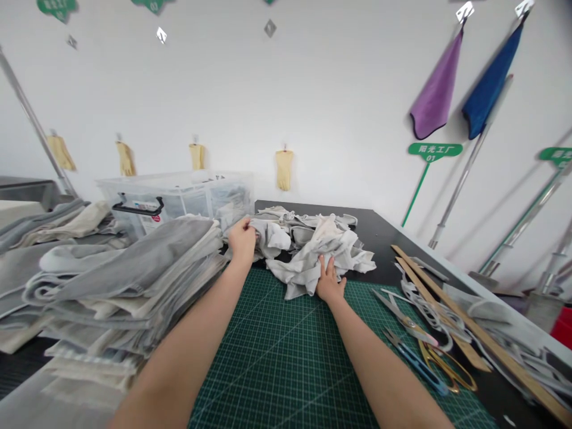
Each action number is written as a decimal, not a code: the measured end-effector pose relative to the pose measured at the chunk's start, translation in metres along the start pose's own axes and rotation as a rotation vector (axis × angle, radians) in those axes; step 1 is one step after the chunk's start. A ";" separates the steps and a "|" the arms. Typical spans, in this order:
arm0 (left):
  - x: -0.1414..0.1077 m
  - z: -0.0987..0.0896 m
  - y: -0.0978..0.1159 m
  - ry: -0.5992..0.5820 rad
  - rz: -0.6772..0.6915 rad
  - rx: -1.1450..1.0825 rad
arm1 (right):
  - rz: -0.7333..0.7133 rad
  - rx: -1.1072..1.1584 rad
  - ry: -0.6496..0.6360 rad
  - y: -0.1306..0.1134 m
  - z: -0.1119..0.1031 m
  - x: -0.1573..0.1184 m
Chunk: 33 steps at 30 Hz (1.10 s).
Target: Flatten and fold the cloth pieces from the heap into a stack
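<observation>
A crumpled heap of light grey cloth [308,247] lies at the far edge of the green cutting mat [277,351]. My left hand [242,238] is closed on a grey fabric piece [270,237] at the heap's left side; its fingertips are partly hidden. Spread fingers of my right hand [329,281] rest against the front of the heap, pressing on the cloth without closing round it. Left of my left forearm rises a tall stack of folded grey fabric [138,274].
A clear plastic box [179,193] stands behind the stack. To the right lie large scissors [404,322], blue-handled scissors [417,360], gold-handled scissors [447,363], wooden strips [465,310] and tangled pale trimmings [531,363]. Yellow gloves [284,170] hang on the white wall.
</observation>
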<state>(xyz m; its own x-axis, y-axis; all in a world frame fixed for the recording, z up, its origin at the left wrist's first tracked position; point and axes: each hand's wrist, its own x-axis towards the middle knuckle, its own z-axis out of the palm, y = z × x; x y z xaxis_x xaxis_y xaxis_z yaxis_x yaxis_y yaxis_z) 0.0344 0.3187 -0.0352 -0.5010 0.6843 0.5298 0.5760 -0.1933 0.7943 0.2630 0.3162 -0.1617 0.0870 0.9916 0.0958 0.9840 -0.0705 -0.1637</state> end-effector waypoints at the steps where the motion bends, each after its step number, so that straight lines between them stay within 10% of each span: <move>1: 0.006 -0.007 0.014 0.018 0.011 -0.059 | -0.006 0.012 -0.002 0.000 0.000 -0.002; 8: 0.019 -0.085 0.112 0.216 0.175 -0.576 | -0.069 0.123 -0.024 0.007 -0.008 -0.028; 13: -0.018 -0.149 0.142 0.372 0.530 -0.193 | -0.051 0.245 0.034 0.012 -0.021 -0.061; 16: -0.038 -0.169 0.146 0.187 0.614 -0.033 | -0.027 0.348 0.112 0.017 -0.032 -0.087; 22: -0.091 -0.173 0.148 -0.178 0.444 -0.048 | -0.018 0.703 0.189 0.018 -0.054 -0.165; 27: -0.187 -0.165 0.141 -0.511 0.158 -0.109 | -0.085 1.488 -0.267 0.010 -0.089 -0.247; 33: -0.279 -0.161 0.106 -0.484 -0.044 -0.237 | -0.177 1.522 -0.083 0.030 -0.094 -0.332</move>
<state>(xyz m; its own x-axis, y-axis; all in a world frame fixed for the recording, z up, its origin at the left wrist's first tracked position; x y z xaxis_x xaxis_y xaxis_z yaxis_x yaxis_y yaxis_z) 0.1314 -0.0055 -0.0511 -0.1341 0.9302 0.3417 0.3714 -0.2725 0.8876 0.2779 -0.0253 -0.1063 -0.0702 0.9817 0.1771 -0.1107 0.1688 -0.9794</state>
